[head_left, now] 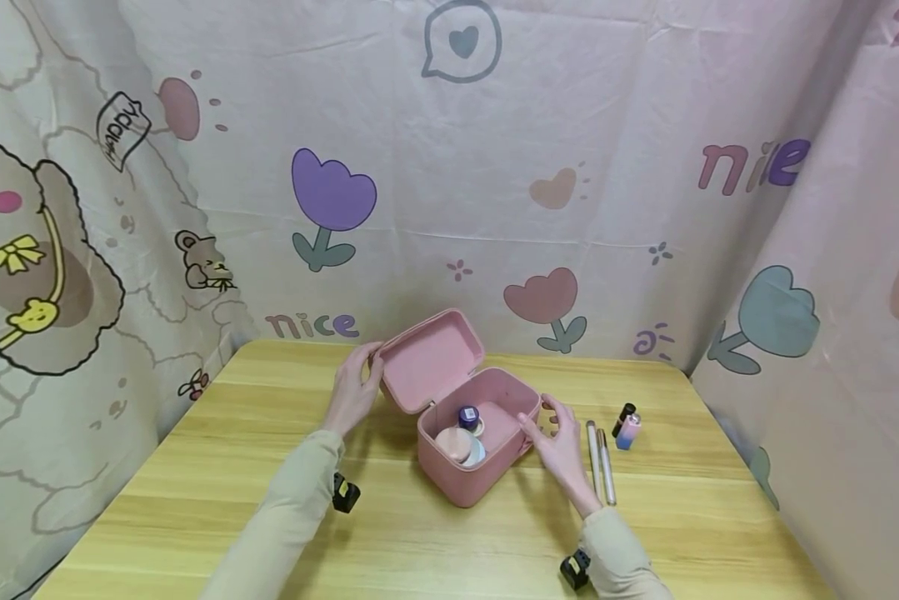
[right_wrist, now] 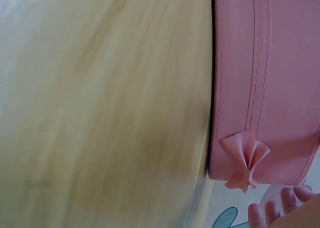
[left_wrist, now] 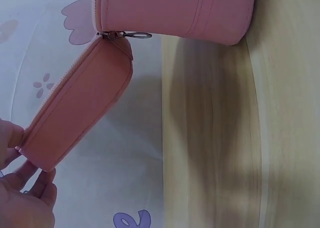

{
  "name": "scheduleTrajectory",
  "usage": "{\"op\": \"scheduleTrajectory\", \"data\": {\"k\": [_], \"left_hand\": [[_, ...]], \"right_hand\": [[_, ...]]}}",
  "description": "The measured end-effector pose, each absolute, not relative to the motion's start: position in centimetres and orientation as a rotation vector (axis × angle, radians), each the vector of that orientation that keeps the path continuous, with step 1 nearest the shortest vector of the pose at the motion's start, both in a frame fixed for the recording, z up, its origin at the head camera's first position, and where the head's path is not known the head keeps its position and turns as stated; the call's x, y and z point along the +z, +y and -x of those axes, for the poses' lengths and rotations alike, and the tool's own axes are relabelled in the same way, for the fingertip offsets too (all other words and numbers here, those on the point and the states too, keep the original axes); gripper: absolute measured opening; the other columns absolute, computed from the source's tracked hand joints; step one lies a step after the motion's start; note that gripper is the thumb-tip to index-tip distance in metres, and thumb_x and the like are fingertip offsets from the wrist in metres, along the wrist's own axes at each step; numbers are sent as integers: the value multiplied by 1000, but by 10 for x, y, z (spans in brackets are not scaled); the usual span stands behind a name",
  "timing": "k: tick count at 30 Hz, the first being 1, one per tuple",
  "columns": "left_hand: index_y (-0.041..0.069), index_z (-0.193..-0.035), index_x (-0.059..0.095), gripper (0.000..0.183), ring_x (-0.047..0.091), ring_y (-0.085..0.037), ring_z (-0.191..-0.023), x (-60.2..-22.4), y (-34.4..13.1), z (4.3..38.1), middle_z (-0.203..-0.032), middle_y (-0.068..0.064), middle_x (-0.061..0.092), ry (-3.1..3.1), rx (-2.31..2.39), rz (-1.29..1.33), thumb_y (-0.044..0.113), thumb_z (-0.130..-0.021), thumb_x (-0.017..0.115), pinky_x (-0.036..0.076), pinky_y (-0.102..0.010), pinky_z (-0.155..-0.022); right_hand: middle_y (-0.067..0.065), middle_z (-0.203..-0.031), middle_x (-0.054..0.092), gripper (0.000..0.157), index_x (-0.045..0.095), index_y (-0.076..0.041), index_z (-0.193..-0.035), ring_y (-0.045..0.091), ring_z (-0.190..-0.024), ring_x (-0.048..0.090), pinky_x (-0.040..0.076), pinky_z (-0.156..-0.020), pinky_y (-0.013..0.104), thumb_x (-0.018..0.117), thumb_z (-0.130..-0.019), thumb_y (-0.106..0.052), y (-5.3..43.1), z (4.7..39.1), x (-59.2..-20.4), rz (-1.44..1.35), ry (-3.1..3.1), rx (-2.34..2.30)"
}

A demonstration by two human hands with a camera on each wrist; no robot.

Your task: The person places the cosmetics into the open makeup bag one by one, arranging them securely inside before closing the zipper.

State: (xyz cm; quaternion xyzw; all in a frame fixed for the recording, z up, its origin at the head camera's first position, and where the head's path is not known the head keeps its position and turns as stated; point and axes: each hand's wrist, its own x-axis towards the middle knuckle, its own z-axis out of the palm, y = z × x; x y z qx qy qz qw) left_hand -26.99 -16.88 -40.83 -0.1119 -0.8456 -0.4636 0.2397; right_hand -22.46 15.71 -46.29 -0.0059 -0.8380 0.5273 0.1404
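Left hand (head_left: 355,387) pinches the free edge of the raised lid (head_left: 430,358); right hand (head_left: 561,450) grips the rim of the pink case (head_left: 467,482) near one corner, how firmly I cannot tell. This case stands open on the table (head_left: 194,508), between both hands. From my distance, I judge it best to steer the lid slowly, keeping the body steady. Inside lie a dark jar (head_left: 468,416), a pinkish round container (head_left: 452,445) and a pale blue one (head_left: 476,453), partly covered.

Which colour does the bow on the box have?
The bow is pink, like the box; it shows best in the right wrist view.
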Motion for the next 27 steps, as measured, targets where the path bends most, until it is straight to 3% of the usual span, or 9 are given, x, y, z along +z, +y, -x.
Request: {"op": "scheduleTrajectory", "data": {"k": [7, 22, 27], "left_hand": [[-5, -131, 59, 34, 52, -43, -129, -410, -167, 259, -136, -27, 58, -2277, -1261, 301, 6, -99, 57, 37, -57, -117], [-1, -126, 63, 32, 52, -38, -126, -414, -165, 232, -131, -21, 61, -2230, -1289, 232, 9, -95, 64, 38, -57, -114], [-1, -123, 65, 32, 54, -38, -122, -417, -165, 225, -128, -21, 62, -2188, -1267, 235, 7, -91, 67, 41, -57, -111]], "right_hand": [[25, -135, 52, 63, 48, 4, -143, 35, -115, 46, 44, -93, 45, 72, -91, -24, 156, 219, -462, -1, -2408, 1501], [23, -146, 48, 71, 42, 3, -148, 36, -124, 47, 45, -97, 38, 73, -91, -25, 156, 212, -455, -12, -2472, 1602], [21, -149, 49, 73, 40, 0, -150, 37, -127, 47, 47, -101, 45, 73, -90, -26, 156, 211, -454, -36, -2495, 1642]]}}
